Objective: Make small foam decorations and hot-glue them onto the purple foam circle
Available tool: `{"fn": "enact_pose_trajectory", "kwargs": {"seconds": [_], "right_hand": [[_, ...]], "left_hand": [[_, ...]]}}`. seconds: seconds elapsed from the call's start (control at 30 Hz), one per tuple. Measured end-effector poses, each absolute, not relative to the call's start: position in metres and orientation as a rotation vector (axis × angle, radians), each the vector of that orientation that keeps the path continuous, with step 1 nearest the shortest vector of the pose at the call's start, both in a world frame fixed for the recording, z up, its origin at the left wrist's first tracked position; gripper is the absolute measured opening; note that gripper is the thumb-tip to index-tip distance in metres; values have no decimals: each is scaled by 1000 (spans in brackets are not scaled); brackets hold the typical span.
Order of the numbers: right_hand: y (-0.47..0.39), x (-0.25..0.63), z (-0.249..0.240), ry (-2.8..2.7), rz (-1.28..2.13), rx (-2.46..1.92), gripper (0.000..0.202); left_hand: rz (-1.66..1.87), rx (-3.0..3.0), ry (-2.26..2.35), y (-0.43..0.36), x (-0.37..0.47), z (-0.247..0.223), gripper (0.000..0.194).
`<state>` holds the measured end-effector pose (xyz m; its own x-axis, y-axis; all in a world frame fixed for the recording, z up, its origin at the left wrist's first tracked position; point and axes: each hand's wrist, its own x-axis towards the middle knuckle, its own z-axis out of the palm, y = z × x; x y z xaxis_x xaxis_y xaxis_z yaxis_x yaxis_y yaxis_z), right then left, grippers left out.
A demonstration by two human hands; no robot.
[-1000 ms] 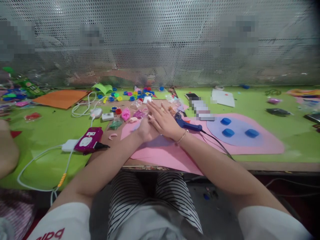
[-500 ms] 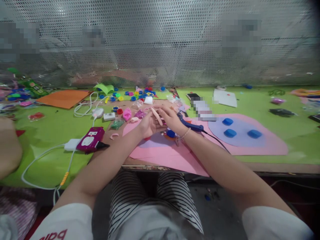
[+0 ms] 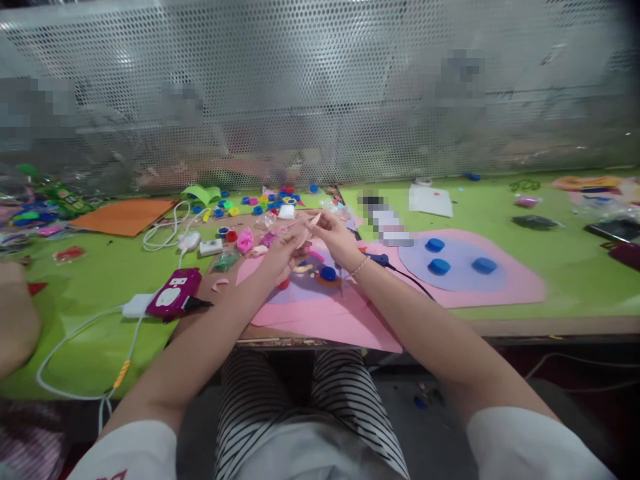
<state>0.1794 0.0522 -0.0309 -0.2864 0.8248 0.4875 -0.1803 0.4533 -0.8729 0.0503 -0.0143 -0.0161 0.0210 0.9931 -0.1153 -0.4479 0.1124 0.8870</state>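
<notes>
A pale pink strip of soft clay (image 3: 313,221) is pinched between the fingertips of my right hand (image 3: 334,235). My left hand (image 3: 286,252) is closed just beside it, its fingers curled round something pale pink that looks like more clay. Both hands are over a lilac shape (image 3: 300,288) on pink paper (image 3: 320,317). On the lilac shape, a blue cap (image 3: 329,273) lies by my right wrist, with small yellow and pink pieces near it. A blue-handled corded tool (image 3: 377,259) rests right of my right hand.
Blue caps (image 3: 439,267) sit on a second lilac and pink shape at right. Left are a purple power adapter (image 3: 173,293), white cables, orange paper (image 3: 123,217) and coloured caps. A person's arm (image 3: 17,317) rests at the left edge.
My right fingers have lifted one end of the pale pink strip, which lay across my open left palm. My left hand has turned and its fingers have curled. The view has shifted slightly.
</notes>
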Motion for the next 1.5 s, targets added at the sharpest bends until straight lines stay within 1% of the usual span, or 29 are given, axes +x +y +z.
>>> {"fn": "enact_pose_trajectory", "kwargs": {"seconds": [0.17, 0.23, 0.37, 0.5, 0.63, 0.83, 1.13, 1.33, 1.5], "right_hand": [[57, 180, -33, -1505, 1093, -645, 37], [58, 179, -34, -1500, 1159, -645, 32], [56, 174, -39, -1469, 1336, -653, 22], [52, 171, -43, -1373, 1527, -649, 21], [47, 171, -41, -1239, 1688, -576, 16], [36, 173, -32, -1125, 1867, -511, 10], [29, 171, -30, -1151, 1921, -394, 12], [31, 170, -33, -1096, 1884, -468, 3], [31, 169, -33, -1081, 1884, -475, 4]], "left_hand": [[1397, 848, 1019, -14, 39, -3, 3], [1396, 891, 1048, -11, 30, -1, 3], [1408, 930, 1085, 2, 8, -9, 11], [1435, 912, 1016, 11, -8, -20, 17], [1424, 884, 923, 7, -9, -21, 13], [1377, 744, 1014, 0, -5, -21, 9], [1332, 720, 999, -2, -2, -17, 10], [1311, 732, 986, -4, -2, -16, 10], [1286, 750, 997, -3, -4, -17, 8]]}}
